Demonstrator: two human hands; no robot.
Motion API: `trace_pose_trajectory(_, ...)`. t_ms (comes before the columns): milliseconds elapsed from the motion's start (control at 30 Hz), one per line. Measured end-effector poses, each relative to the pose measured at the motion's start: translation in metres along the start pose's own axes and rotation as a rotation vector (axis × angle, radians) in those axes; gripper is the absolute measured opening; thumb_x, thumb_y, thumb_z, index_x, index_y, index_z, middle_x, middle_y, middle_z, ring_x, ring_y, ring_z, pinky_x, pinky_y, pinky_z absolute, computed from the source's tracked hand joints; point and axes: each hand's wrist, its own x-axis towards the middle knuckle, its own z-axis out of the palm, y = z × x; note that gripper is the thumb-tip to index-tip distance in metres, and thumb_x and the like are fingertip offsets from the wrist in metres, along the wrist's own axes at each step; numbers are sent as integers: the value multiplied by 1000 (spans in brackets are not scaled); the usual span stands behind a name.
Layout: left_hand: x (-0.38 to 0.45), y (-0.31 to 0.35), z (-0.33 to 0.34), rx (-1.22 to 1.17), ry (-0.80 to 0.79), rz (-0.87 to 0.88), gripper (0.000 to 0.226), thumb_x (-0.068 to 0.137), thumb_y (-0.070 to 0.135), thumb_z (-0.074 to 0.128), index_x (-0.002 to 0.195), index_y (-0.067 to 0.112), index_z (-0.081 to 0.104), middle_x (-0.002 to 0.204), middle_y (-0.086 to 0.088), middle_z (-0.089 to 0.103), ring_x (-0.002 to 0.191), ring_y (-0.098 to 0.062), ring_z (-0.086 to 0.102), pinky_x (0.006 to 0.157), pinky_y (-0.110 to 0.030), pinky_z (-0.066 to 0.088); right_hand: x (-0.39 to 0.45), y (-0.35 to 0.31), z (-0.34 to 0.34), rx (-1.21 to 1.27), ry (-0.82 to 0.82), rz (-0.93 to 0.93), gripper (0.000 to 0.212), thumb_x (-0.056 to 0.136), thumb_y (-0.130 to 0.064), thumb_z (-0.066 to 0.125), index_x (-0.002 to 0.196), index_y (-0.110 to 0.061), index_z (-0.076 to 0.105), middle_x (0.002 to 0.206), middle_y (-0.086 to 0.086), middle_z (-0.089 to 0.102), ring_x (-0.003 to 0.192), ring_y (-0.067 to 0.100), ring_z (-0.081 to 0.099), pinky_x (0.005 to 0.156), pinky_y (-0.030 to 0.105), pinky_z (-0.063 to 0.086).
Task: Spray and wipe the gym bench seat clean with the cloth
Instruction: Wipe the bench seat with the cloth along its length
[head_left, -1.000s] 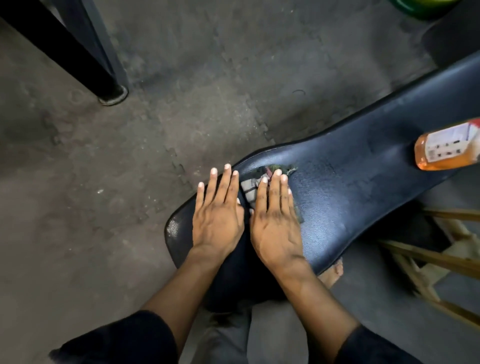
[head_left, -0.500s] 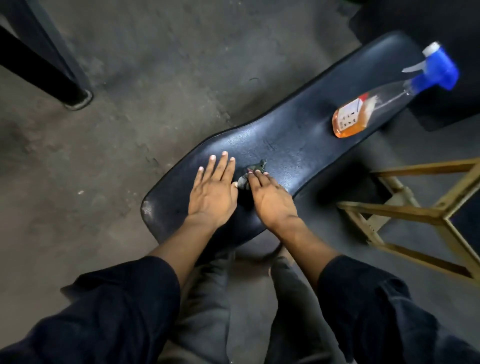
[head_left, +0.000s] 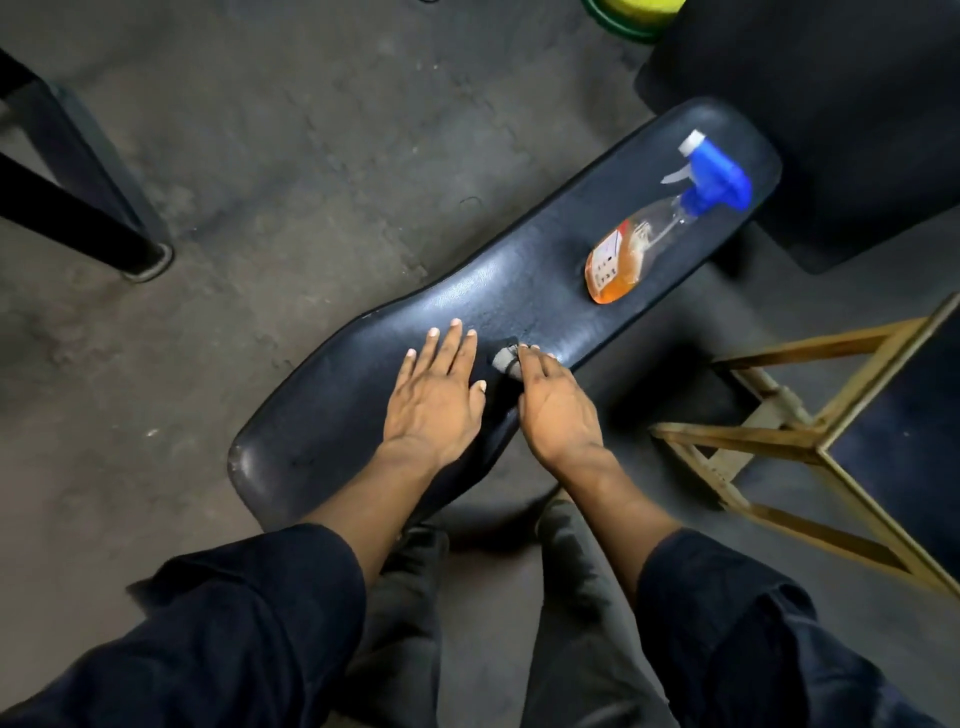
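Right hand (head_left: 558, 410) on cloth (head_left: 505, 359)

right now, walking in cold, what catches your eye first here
A spray bottle of orange liquid with a blue trigger lies on its side at the far end of the black bench seat. Nearer, the left hand rests flat on the seat while the right hand presses a small grey cloth beside it.

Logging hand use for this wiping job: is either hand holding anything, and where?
The right hand pins a bunched grey cloth under its fingers. The left hand lies flat, empty.
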Motion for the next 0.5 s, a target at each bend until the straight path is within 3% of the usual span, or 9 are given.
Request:
trace_pose_trajectory(133, 8, 37, -16, 0, -15, -27, 73, 111, 43, 39, 174, 21, 9, 183, 2, -1, 169, -22, 0, 137, -47, 7, -1, 29, -26, 41, 14, -15, 64, 108, -6, 43, 169, -13, 27, 176, 10, 30, 162, 30, 30, 129, 43, 36)
trace_pose_trajectory(333, 40, 115, -38, -76, 84, -54, 72, 111, 42, 45, 172, 18, 18, 182, -3, 13, 168, -24, 10, 136, -44, 13, -7, 89, -65, 103, 10, -64, 65, 105, -2, 43, 168, -13, 29, 175, 7, 33, 163, 25, 29, 130, 39, 32)
trace_pose_trajectory(500, 58, 165, -38, -77, 44, -67, 73, 110, 41, 47, 172, 15, 19, 181, -5, 15, 168, -26, 13, 136, -44, 15, -6, 131, -89, 102, -4, -59, 64, 104, -1, 42, 167, -12, 32, 173, 8, 37, 160, 29, 34, 129, 41, 34)
